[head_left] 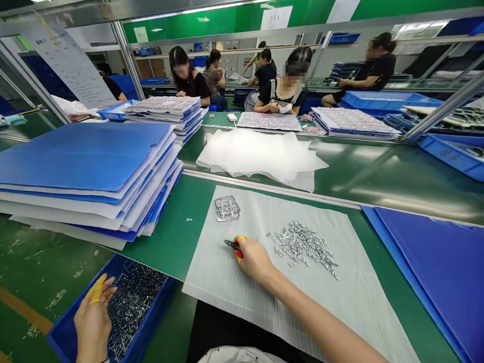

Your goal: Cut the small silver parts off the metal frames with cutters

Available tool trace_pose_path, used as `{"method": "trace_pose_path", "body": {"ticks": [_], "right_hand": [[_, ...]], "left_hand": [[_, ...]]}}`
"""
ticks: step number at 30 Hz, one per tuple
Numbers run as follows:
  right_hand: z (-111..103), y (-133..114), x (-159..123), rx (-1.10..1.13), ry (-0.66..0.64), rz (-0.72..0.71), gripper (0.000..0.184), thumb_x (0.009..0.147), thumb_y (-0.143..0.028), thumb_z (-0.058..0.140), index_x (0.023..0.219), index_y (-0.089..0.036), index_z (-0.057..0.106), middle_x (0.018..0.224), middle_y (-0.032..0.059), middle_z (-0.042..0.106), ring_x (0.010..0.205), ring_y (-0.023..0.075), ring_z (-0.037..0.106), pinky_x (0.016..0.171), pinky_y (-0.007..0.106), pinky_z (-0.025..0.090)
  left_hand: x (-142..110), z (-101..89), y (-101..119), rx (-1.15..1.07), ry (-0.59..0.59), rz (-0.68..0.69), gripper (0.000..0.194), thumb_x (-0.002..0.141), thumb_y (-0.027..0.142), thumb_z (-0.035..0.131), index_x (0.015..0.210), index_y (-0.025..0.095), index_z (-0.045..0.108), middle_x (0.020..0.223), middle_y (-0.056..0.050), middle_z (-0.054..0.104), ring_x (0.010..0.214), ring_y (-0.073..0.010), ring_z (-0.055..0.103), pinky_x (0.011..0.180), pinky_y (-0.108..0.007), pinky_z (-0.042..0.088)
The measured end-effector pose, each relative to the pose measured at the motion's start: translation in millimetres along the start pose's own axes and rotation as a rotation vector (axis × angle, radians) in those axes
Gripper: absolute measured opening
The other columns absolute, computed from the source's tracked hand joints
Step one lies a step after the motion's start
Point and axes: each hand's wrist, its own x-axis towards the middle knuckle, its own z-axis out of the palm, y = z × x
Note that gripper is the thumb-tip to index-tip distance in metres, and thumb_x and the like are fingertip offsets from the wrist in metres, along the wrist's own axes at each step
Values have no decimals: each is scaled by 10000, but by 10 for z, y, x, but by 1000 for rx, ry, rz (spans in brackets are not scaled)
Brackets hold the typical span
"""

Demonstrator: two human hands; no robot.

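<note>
- We noted the right hand (254, 259) gripping red-handled side cutters (231, 246) — beside loose metal pieces (302, 246).
- The left hand (93, 322) lay open at a blue bin (153, 315) of metal scrap (134, 302).

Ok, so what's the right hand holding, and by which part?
The right hand holds small red-handled metal side cutters by the red handles, which are closed inside its fingers, with the metal jaws sticking out past the fingertips.
</note>
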Motion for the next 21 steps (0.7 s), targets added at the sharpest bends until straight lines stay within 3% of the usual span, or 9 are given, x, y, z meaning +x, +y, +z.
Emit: {"method": "trace_pose_path", "body": {"ticks": [2,5,9,13,16,21], "right_hand": [[-13,27,11,28,-4,13,225,768,-98,492,972,-171,551,884,86,635,795,212,579,609,269,351],[-57,74,2,94,-5,20,169,758,-118,498,905,-183,550,825,49,633,720,182,577,581,256,348],[-103,166,-30,582,-14,87,125,741,-214,524,864,-194,543,781,6,609,679,154,554,591,252,378],[-103,317,-57,1002,-21,139,169,699,-260,579,847,-188,539,746,-19,566,665,129,519,593,237,383],[-94,447,-96,1026,1,131,183,683,-259,603,843,-186,557,710,-26,559,655,129,510,592,238,385],[-118,538,-145,864,33,61,225,672,-228,606,893,-193,580,765,-13,610,689,148,536,611,251,406]], "left_hand": [[-161,189,89,2,-90,5,402,623,370,688,960,153,665,840,-38,687,618,-140,568,630,-298,484],[-482,579,325,119,-326,99,350,716,401,638,974,168,680,779,-29,677,626,-145,547,660,-299,476],[-984,1262,657,336,-712,383,241,782,338,596,955,202,693,887,-60,678,782,-192,596,726,-310,478],[-1410,1910,856,429,-976,703,196,847,240,507,943,214,676,827,-51,645,738,-173,592,653,-284,474],[-1631,2210,953,481,-1086,874,205,861,185,477,985,204,640,860,-58,637,811,-188,586,708,-313,474],[-1856,2431,1100,632,-1153,1137,194,861,160,480,1002,199,607,901,-71,636,831,-213,576,727,-364,443]]}}
